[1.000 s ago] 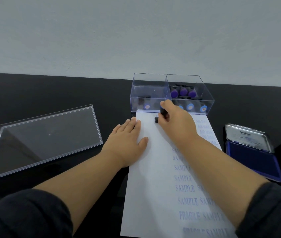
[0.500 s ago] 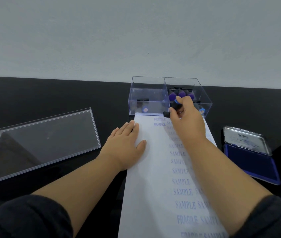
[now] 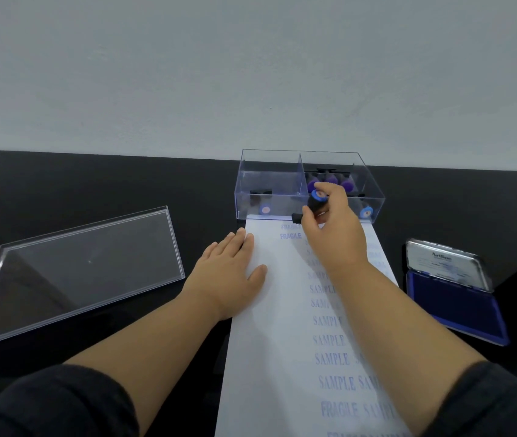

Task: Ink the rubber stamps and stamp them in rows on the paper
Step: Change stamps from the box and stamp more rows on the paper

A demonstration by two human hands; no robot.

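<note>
Right hand [image 3: 333,230] is gripping a stamp [image 3: 313,205] at the paper's [image 3: 276,310] far edge, just before the box [image 3: 309,184]; long axis tilting, blue cap up and away, base toward paper. Left hand [image 3: 230,272] is lying flat, fingers straight, pressing the paper's left edge.

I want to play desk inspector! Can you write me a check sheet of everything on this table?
Surface: black table, paper lying along it.
Job's things: paper carries blue SAMPLE and FRAGILE prints; stamp over its far edge; ink pad open at right; clear box holds more stamps.
Clutter: clear lid lying at left.
Grips: left hand flat on the paper; right hand pinches the stamp.
Cables: nothing seen.
Surroundings: plain pale wall.
</note>
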